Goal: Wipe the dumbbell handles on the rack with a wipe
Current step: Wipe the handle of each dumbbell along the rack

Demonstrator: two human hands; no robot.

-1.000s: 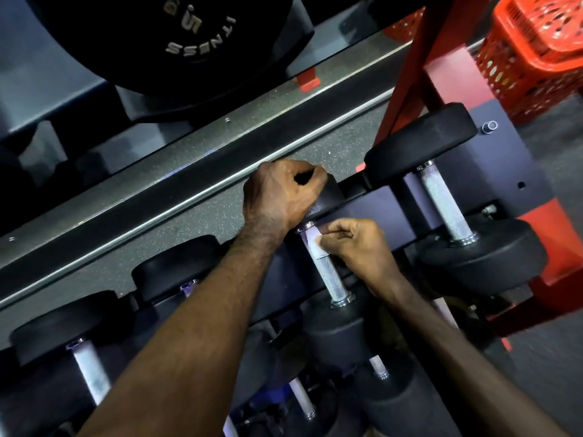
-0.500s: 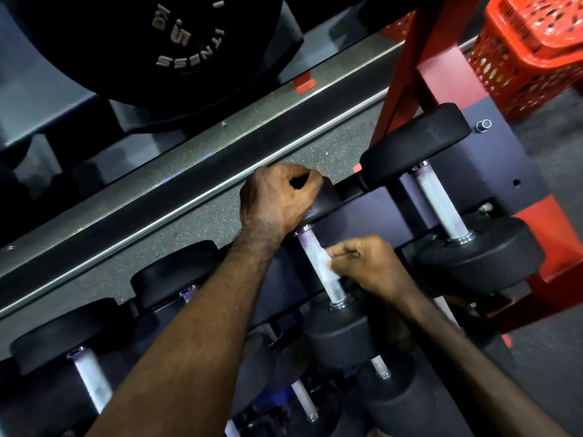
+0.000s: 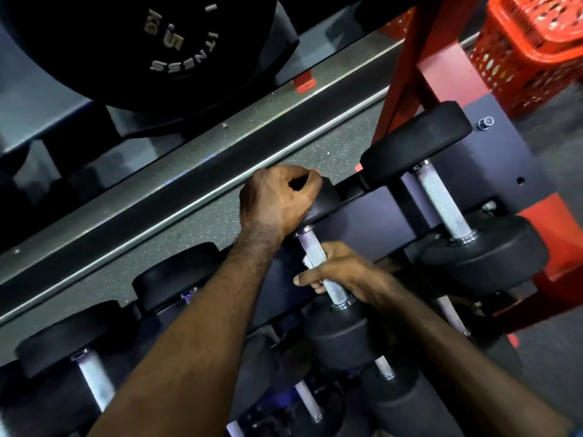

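While R hand (image 3: 344, 272) wraps handle (image 3: 318, 263), wipe (image 3: 306, 262) mostly hidden.

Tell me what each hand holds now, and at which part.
The left hand grips the far head of the middle dumbbell. The right hand wraps its knurled handle at the lower half, with a white wipe underneath.

Dumbbell handle (image 3: 310, 247): knurled bright metal. Dumbbell heads (image 3: 340, 335): matt black rubber. Rack frame (image 3: 441, 67): smooth red painted metal. Basket (image 3: 533, 48): perforated red plastic.

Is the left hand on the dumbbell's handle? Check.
No, the left hand grips the dumbbell's far head; the right hand is round the handle.
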